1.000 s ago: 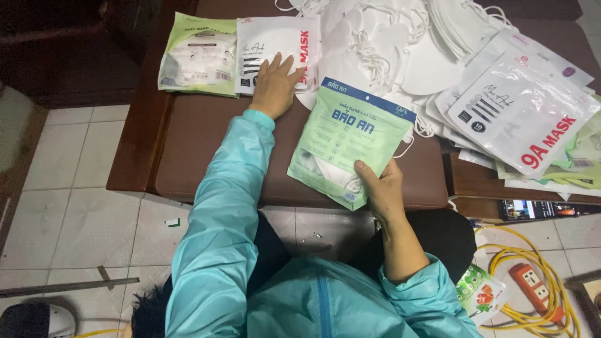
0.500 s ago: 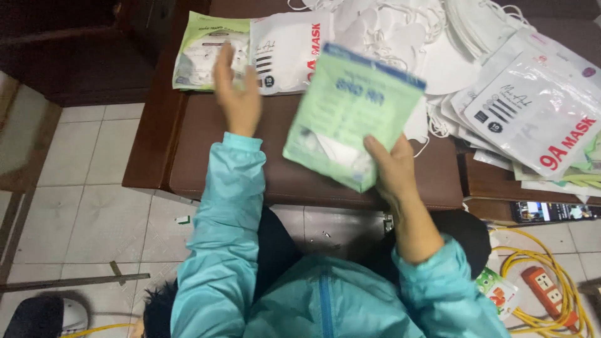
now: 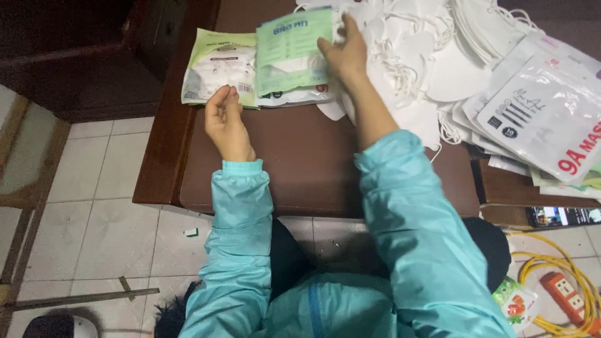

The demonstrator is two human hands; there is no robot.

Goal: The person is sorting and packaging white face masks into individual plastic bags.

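A flat, pale green packet [image 3: 293, 53] with a white mask showing through its clear lower part sits at the far side of the brown table [image 3: 300, 169], lying over a white packet [image 3: 294, 95] and just beside another green packet [image 3: 216, 72] to its left. The right hand [image 3: 344, 53] pinches the green packet at its upper right corner, fingers closed on the edge, the forearm stretched forward in a teal sleeve. The left hand [image 3: 225, 122] hovers above the table near the left green packet, fingers curled loosely together and holding nothing, though whether the fingertips brush that packet's edge is hard to tell from this angle. To the right of the held packet a heap of loose white masks [image 3: 413, 56] with thin ear loops spreads across the table, and beyond it lies a stack of white printed pouches [image 3: 544, 119]. On the tiled floor at lower right lie a coiled yellow cable [image 3: 544, 275] and an orange power strip [image 3: 566, 294].
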